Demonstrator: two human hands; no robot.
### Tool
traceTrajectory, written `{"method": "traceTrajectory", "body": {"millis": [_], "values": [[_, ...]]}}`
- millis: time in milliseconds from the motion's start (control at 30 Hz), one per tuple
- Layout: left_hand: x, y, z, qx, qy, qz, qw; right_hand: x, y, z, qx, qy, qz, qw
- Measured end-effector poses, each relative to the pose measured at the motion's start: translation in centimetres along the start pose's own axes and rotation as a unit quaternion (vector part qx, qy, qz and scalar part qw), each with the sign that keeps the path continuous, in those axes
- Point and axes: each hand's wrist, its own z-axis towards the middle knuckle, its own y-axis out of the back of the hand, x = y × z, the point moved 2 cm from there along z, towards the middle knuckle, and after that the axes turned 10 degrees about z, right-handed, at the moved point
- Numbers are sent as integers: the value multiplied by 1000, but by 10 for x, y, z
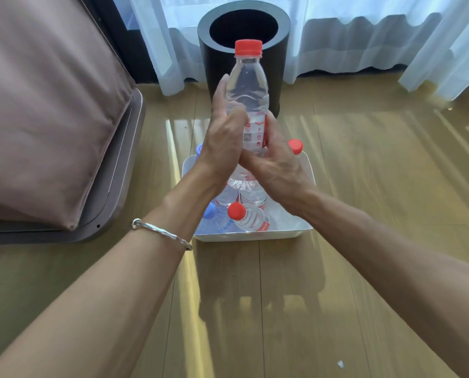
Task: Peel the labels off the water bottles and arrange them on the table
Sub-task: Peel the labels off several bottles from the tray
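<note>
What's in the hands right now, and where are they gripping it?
One red-capped water bottle, held upright by both hands: left hand grips its mid-body from the left, right hand wraps the label band from the right.

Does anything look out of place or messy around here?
Only a small white scrap on the wooden surface, bottom right, far from the black bin. The held bottle looks intact; nothing spilled.

The left hand [224,137] and right hand [277,165] cover most of the label [253,132] on the bottle [248,83]; its print is too small to read. Both partly hide other bottles [251,218] in the tub [255,236].
</note>
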Motion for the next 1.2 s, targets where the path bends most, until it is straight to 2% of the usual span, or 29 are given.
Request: {"method": "traceTrajectory", "body": {"millis": [267, 533, 633, 733, 800, 900, 1000, 1200], "values": [[-7, -7, 1, -70, 24, 1, 997, -2, 0, 0, -25, 42, -39, 998], [5, -5, 1, -90, 30, 29, 995, 2, -2, -1, 20, 36, -41, 998], [7, -1, -4, -52, 21, 3, 998, 4, -1, 1, 40, 15, -40, 998], [5, 7, -4, 46, 37, -50, 997, 9, 5, 3, 49, -51, 22, 997], [3, 12, -4, 103, 24, -28, 994, 13, 13, 6, 54, -82, 77, 992], [2, 16, -8, 142, -3, 35, 989, 16, 19, 8, 78, -99, 116, 985], [3, 13, -11, 193, -32, 88, 977, 15, 18, 8, 61, -116, 140, 981], [10, 6, -10, 125, -43, 98, 986, 18, 13, 14, -12, -106, 102, 989]]}}
